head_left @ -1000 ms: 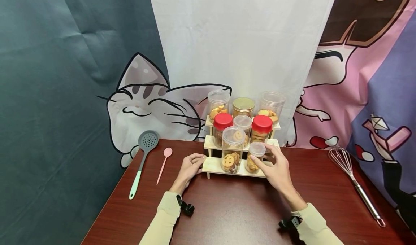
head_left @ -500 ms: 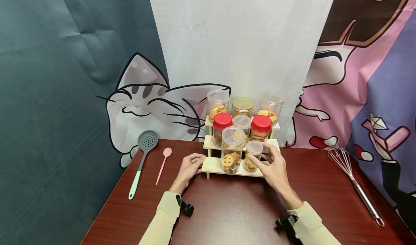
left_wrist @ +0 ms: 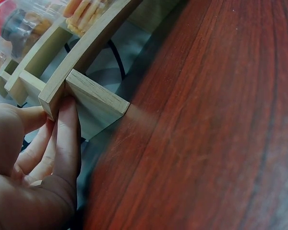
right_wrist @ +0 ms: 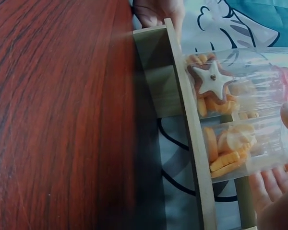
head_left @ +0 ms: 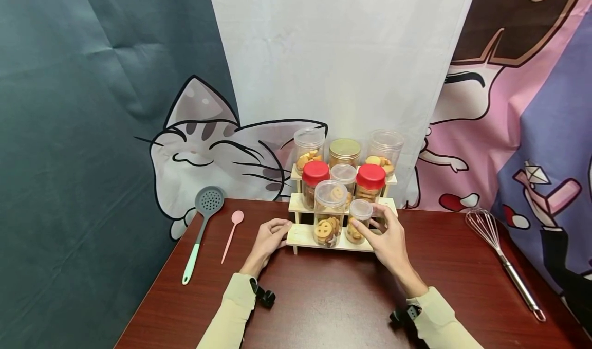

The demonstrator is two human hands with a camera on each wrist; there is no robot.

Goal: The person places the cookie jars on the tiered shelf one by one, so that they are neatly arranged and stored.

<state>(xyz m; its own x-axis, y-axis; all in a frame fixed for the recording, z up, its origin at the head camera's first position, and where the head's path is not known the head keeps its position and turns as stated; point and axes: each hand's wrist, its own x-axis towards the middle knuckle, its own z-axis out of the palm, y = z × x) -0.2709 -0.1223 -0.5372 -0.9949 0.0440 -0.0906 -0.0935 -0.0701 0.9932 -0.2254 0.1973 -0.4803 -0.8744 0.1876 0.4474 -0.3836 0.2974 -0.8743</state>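
Note:
A small clear jar of cookies (head_left: 358,223) stands on the lowest step of a three-tier wooden display rack (head_left: 300,234). My right hand (head_left: 392,243) grips this jar from the right, thumb at the front, other fingers behind it. Just left of it stands a taller clear cookie jar (head_left: 329,215); in the right wrist view a star-shaped cookie (right_wrist: 213,79) shows inside this one. At the rack's left end, my left hand (head_left: 268,240) pinches the lowest board, as the left wrist view shows: thumb on one side of the wooden board (left_wrist: 86,52), fingers beneath.
Red-lidded jars (head_left: 316,173) flank a clear jar on the middle step; a gold-lidded jar (head_left: 345,151) stands between two clear ones on top. Left on the table are a grey slotted turner (head_left: 210,201) and a pink spoon (head_left: 237,217); a whisk (head_left: 506,264) lies right.
My right hand has shifted the small jar slightly left along the lowest step, closer to the taller jar. My left hand keeps its place at the rack's end.

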